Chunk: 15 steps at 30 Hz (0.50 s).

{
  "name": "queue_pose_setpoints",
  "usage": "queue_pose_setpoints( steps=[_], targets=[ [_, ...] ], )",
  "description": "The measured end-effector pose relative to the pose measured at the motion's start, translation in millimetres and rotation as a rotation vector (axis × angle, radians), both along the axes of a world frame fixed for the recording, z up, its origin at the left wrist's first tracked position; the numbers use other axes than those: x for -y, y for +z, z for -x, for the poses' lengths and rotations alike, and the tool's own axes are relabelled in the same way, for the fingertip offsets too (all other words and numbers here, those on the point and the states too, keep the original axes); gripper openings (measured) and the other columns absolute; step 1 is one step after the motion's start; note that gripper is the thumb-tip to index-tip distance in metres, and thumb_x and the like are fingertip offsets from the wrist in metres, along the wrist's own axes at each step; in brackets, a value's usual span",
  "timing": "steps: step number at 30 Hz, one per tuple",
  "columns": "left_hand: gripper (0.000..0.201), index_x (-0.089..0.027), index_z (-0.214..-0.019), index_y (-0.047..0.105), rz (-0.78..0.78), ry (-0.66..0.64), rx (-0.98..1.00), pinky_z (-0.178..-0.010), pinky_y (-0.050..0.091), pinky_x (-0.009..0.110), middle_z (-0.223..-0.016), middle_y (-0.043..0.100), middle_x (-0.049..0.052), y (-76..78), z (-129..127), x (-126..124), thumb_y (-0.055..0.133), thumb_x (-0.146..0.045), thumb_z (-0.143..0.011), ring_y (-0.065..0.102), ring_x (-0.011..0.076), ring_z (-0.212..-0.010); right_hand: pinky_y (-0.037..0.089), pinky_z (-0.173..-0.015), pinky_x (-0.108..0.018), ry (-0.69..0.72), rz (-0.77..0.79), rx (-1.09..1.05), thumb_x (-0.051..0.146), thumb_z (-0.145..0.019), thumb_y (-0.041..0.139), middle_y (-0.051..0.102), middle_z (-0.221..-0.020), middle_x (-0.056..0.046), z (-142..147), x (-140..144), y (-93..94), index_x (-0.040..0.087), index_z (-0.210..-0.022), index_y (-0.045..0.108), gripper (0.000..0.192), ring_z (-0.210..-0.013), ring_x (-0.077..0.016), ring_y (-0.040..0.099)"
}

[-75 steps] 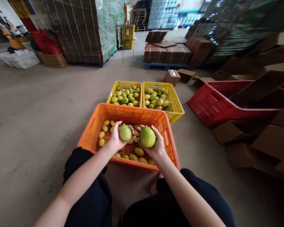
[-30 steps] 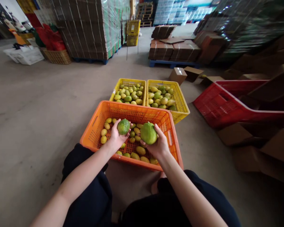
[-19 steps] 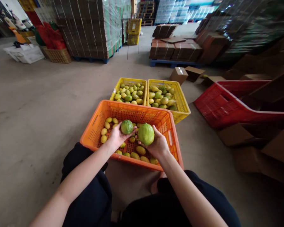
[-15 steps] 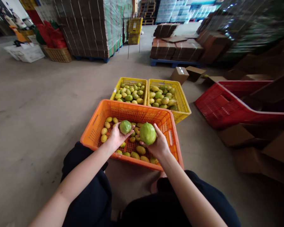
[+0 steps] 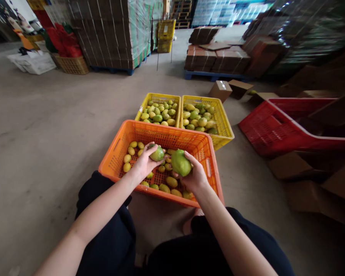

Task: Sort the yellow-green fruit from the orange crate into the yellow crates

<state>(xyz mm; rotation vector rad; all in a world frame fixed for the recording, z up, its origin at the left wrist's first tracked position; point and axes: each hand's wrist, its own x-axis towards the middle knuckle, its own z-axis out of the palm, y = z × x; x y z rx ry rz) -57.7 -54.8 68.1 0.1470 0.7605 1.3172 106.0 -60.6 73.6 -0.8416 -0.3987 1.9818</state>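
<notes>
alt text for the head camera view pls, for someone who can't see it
A seated person holds a green fruit in each hand, left hand with the smaller fruit, right hand with the larger fruit, above an orange crate partly filled with fruit. Two full yellow crates stand behind it on a warehouse floor.

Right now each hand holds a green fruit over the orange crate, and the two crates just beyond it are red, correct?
Not quite. The head view shows the left hand and right hand each holding a green fruit over the orange crate, but the two crates just beyond are yellow.
</notes>
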Motion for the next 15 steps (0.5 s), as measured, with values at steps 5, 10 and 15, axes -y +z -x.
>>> queue_pose_setpoints(
  steps=[5, 10, 15],
  targets=[
    [0.053, -0.02, -0.095, 0.063, -0.315, -0.01, -0.326, -0.092, 0.047, 0.024, -0.107, 0.066, 0.001, 3.6, -2, 8, 0.074, 0.009, -0.052, 0.062, 0.0144, -0.099, 0.056, -0.056, -0.026, -0.121, -0.238, 0.131, 0.013, -0.063, 0.078, 0.071, -0.083, 0.003, 1, 3, 3.4, 0.025, -0.09, 0.062, 0.034, -0.067, -0.0158, 0.066],
    [0.051, -0.02, -0.093, 0.066, -0.562, -0.022, -0.621, -0.105, 0.037, 0.027, -0.109, 0.064, 0.004, 17.6, 0, 17, 0.076, 0.006, -0.051, 0.054, 0.0213, -0.115, 0.052, -0.083, -0.023, -0.221, -0.578, 0.372, 0.003, -0.051, 0.085, 0.07, -0.099, 0.001, 0, 8, 5.9, 0.024, -0.092, 0.066, 0.05, -0.094, -0.0159, 0.063],
    [0.045, -0.019, -0.088, 0.069, -0.538, -0.063, -0.599, -0.109, 0.033, 0.028, -0.106, 0.064, 0.005, 24.4, 1, 21, 0.077, 0.007, -0.052, 0.054, 0.022, -0.115, 0.047, -0.095, -0.026, -0.225, -0.734, 0.428, 0.004, -0.054, 0.084, 0.067, -0.102, 0.002, 0, 11, 8.4, 0.026, -0.094, 0.066, 0.049, -0.104, -0.0169, 0.059]
  ],
)
